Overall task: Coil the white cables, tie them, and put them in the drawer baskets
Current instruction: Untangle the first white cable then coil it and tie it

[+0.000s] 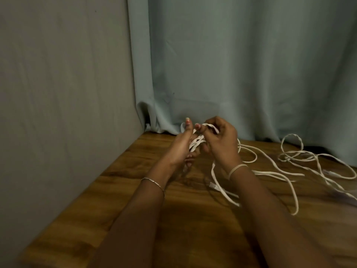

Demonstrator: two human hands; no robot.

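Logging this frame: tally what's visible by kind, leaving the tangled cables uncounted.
Hands: 2 (left hand, right hand)
Bracelet: 1
Elastic wristband: 1
Table: 1
Curtain: 1
Total: 6
Uncounted: white cables, number unclear.

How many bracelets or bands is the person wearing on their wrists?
2. A thin chain bracelet is on the left wrist, and a pale elastic band circles the right wrist. The undersides of the wrists are hidden.

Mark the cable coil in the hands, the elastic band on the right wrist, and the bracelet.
cable coil [197,142]: head view, middle of the bunched strands.
elastic band [237,168]: head view, strip crossing the wrist.
bracelet [153,182]: head view, middle of the chain.
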